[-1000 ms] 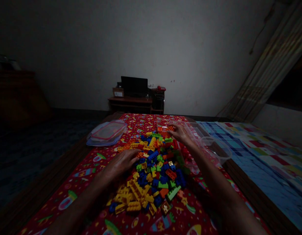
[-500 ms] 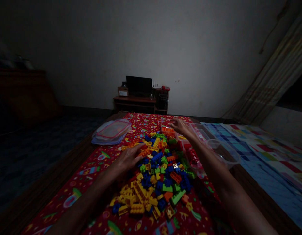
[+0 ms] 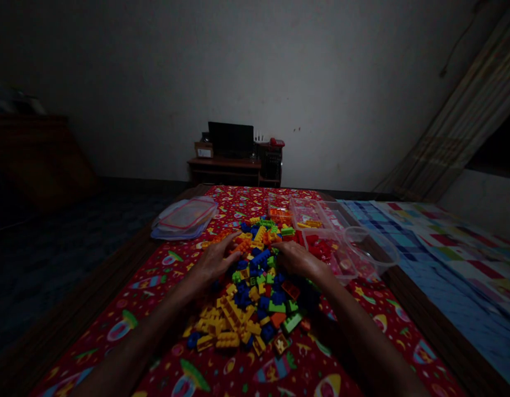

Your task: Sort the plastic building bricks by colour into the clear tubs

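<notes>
A heap of small plastic building bricks (image 3: 255, 286), yellow, blue, green, orange and red, lies on a red patterned cloth (image 3: 147, 286). My left hand (image 3: 215, 259) rests on the heap's left side with fingers stretched toward orange bricks. My right hand (image 3: 296, 259) lies palm down on the heap's right side, fingers curled over bricks; whether it holds one is hidden. Just right of it stand clear plastic tubs: one with red bricks (image 3: 325, 251), one with yellow bricks (image 3: 310, 215), one with orange bricks (image 3: 279, 212).
A stack of clear lids (image 3: 184, 218) lies at the cloth's back left. A round clear bowl (image 3: 370, 251) sits at the right edge. A checked mat (image 3: 445, 253) spreads to the right. A low desk with a dark screen (image 3: 232, 151) stands against the far wall.
My right hand has drawn back from the far orange tub down onto the heap's right side. My left hand has shifted slightly forward on the heap.
</notes>
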{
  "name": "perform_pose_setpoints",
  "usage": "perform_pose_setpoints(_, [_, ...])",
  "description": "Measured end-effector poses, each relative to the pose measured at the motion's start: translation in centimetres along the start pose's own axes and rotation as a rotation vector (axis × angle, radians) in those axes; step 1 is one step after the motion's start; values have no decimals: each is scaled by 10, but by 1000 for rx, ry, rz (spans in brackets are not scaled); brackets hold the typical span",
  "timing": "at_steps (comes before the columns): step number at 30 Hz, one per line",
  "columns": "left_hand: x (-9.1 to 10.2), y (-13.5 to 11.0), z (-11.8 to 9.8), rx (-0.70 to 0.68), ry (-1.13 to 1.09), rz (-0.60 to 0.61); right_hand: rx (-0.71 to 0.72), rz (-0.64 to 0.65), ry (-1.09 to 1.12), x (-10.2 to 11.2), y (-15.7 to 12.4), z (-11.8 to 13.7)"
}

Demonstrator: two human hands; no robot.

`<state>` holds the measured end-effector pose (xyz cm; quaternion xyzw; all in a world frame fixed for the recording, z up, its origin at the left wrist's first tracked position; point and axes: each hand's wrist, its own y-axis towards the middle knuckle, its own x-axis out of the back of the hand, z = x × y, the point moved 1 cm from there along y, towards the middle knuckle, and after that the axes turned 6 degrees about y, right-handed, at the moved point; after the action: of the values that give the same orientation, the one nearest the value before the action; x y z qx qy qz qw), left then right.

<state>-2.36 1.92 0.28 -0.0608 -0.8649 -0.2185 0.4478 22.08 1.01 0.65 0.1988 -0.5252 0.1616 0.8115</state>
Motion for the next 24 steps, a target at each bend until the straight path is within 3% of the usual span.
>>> perform_pose_setpoints(7, [-5,-2,-1,-24,-22,37,13,96,-120,-1,-6,-5])
perform_pose_setpoints(12, [-10,-2,2,-67,-34,52,61,4,-49,0,-4,-10])
perform_pose_setpoints(16, [-8,-1,1,-46,-46,-1,107,-152,90,10,-3,-5])
perform_pose_setpoints(20, [-5,-1,-4,-48,-47,-41,77,-240,302,18,0,2])
perform_pose_setpoints(24, [-5,-3,-10,-72,-42,-56,59,-298,335,18,3,1])
